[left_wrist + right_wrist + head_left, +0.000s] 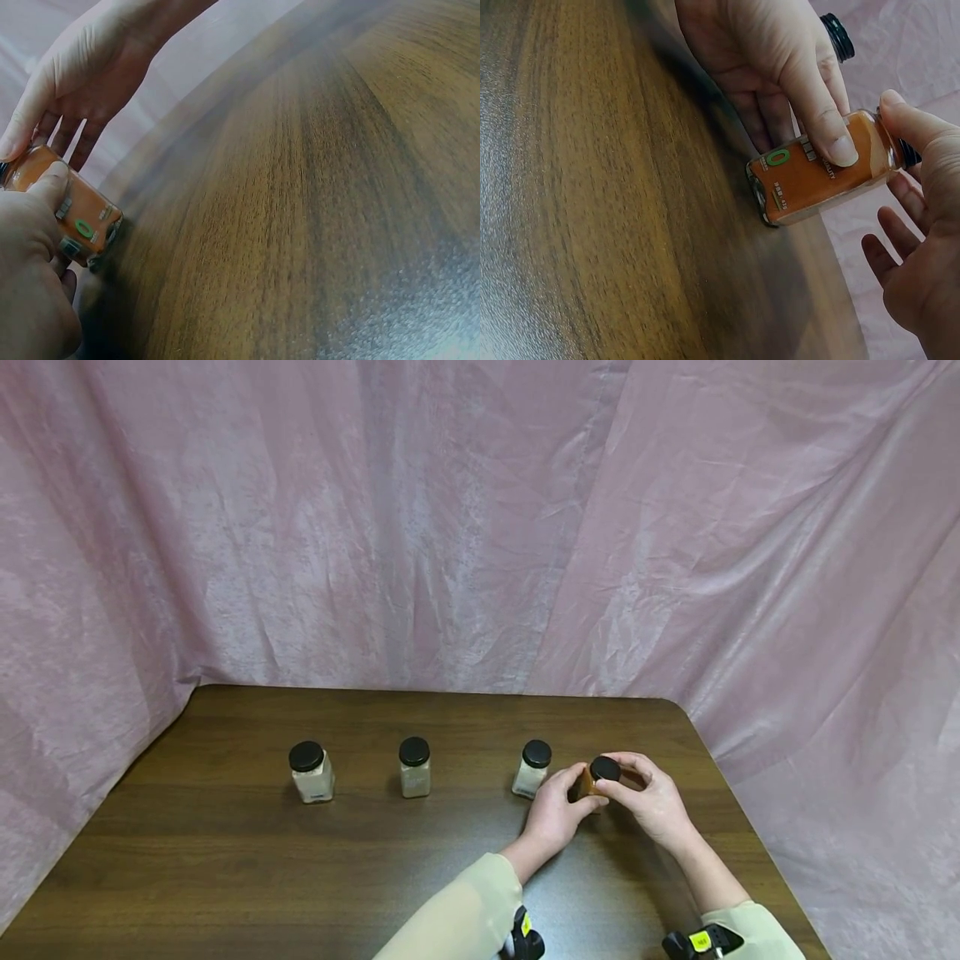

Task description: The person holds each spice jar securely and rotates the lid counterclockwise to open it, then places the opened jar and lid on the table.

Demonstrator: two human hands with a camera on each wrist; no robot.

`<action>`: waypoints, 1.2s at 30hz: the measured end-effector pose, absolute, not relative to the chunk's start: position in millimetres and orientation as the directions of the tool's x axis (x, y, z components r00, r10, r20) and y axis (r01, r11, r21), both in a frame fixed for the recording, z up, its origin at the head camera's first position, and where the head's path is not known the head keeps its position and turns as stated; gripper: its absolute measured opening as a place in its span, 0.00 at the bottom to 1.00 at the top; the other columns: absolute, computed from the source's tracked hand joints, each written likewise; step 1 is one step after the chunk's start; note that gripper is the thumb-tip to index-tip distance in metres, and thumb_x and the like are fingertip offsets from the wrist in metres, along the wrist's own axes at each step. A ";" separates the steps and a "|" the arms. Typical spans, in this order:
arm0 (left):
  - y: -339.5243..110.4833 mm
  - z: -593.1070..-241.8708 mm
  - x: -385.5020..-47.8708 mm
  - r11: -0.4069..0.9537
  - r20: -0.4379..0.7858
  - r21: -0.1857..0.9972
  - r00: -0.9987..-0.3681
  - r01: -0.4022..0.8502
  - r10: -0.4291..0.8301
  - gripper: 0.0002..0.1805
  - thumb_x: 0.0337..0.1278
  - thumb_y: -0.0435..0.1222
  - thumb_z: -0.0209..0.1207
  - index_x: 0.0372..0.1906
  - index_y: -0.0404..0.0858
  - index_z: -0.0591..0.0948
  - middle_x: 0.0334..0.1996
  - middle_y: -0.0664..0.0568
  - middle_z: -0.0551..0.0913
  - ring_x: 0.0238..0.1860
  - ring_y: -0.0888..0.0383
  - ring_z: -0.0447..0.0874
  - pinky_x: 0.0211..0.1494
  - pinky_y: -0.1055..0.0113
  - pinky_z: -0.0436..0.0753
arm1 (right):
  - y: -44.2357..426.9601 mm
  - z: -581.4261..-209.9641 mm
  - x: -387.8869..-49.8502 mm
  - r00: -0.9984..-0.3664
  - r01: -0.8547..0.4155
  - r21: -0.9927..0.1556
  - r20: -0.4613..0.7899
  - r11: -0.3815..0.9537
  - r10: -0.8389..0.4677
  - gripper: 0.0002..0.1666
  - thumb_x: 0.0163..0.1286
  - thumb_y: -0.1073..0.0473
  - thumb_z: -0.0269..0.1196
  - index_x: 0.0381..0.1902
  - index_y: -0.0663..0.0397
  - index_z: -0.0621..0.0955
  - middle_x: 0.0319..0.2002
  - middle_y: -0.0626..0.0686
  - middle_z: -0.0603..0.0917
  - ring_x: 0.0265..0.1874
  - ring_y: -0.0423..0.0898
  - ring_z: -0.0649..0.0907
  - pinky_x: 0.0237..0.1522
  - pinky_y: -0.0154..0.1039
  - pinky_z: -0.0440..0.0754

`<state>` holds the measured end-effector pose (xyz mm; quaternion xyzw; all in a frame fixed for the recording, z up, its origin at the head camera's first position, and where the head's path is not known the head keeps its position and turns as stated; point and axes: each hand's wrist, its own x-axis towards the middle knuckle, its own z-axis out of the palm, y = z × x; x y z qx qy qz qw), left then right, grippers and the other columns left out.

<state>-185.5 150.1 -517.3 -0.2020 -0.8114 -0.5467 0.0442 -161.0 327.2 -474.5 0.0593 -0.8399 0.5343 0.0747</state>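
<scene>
Both hands are on a clear square spice jar (855, 161) of orange powder with a black lid (605, 767), at the right part of the table. My left hand (553, 814) grips the jar's body, its thumb lying over the label. With thumb and fingers, my right hand (656, 802) pinches the lid; its other fingers stand off the glass. The lid sits on the neck; whether it is loose cannot be told. The jar's base is at or just over the tabletop. Just left of the left hand stands a jar of pale contents (527, 779), also black-lidded.
Two more black-lidded jars with pale contents stand in the same row, one at the far left (313, 783) and one near the middle (415, 781). The brown wooden table (300, 877) ends at a pink curtain (465, 527) behind and at the sides.
</scene>
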 end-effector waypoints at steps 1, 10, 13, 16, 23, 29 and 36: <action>150.0 -517.8 -185.5 0.324 0.295 0.867 -0.913 0.379 0.280 0.27 0.58 0.42 0.73 0.61 0.39 0.82 0.53 0.50 0.85 0.55 0.56 0.82 0.59 0.65 0.78 | 327.8 -475.0 -161.1 -0.981 -0.186 -0.885 0.194 0.426 -0.026 0.24 0.67 0.56 0.73 0.59 0.55 0.82 0.58 0.54 0.81 0.59 0.50 0.79 0.59 0.36 0.77; 150.9 -521.4 -185.7 0.351 0.321 0.840 -0.901 0.413 0.291 0.25 0.58 0.44 0.73 0.59 0.40 0.83 0.50 0.52 0.86 0.51 0.58 0.83 0.56 0.66 0.79 | 330.9 -477.2 -161.4 -0.973 -0.225 -0.871 0.219 0.437 -0.065 0.23 0.69 0.58 0.72 0.60 0.53 0.82 0.59 0.53 0.81 0.60 0.50 0.78 0.61 0.39 0.74; 151.7 -521.3 -185.3 0.357 0.325 0.835 -0.899 0.418 0.294 0.24 0.58 0.44 0.73 0.59 0.42 0.83 0.49 0.52 0.85 0.50 0.60 0.83 0.55 0.66 0.79 | 331.7 -476.7 -160.9 -0.972 -0.233 -0.863 0.225 0.448 -0.073 0.23 0.69 0.58 0.71 0.61 0.52 0.81 0.60 0.53 0.80 0.60 0.50 0.78 0.60 0.39 0.74; 152.4 -521.2 -184.8 0.357 0.328 0.834 -0.898 0.422 0.294 0.24 0.59 0.44 0.73 0.58 0.42 0.83 0.49 0.53 0.85 0.50 0.60 0.83 0.55 0.67 0.79 | 332.7 -476.5 -160.8 -0.970 -0.241 -0.859 0.231 0.452 -0.080 0.23 0.70 0.58 0.71 0.61 0.52 0.81 0.60 0.54 0.79 0.60 0.53 0.78 0.60 0.40 0.75; 153.1 -521.1 -184.0 0.368 0.330 0.827 -0.898 0.424 0.292 0.25 0.60 0.45 0.72 0.60 0.41 0.82 0.51 0.52 0.85 0.52 0.59 0.83 0.57 0.66 0.79 | 334.6 -477.5 -161.9 -0.968 -0.250 -0.859 0.231 0.447 -0.098 0.23 0.71 0.59 0.70 0.62 0.52 0.81 0.62 0.53 0.77 0.59 0.48 0.77 0.58 0.40 0.77; 153.4 -520.9 -185.0 0.359 0.338 0.829 -0.895 0.430 0.292 0.23 0.59 0.44 0.72 0.57 0.42 0.83 0.49 0.53 0.85 0.51 0.60 0.82 0.57 0.66 0.79 | 335.7 -477.2 -163.4 -0.961 -0.278 -0.859 0.242 0.430 -0.137 0.23 0.72 0.60 0.68 0.63 0.52 0.80 0.63 0.53 0.75 0.60 0.47 0.76 0.60 0.42 0.77; 151.5 -519.2 -185.8 0.346 0.337 0.839 -0.900 0.420 0.276 0.23 0.59 0.45 0.73 0.57 0.42 0.83 0.49 0.53 0.85 0.50 0.59 0.82 0.56 0.66 0.79 | 339.7 -477.5 -166.5 -0.950 -0.282 -0.898 0.211 0.337 -0.231 0.26 0.76 0.64 0.63 0.69 0.61 0.74 0.69 0.58 0.69 0.62 0.46 0.76 0.57 0.31 0.76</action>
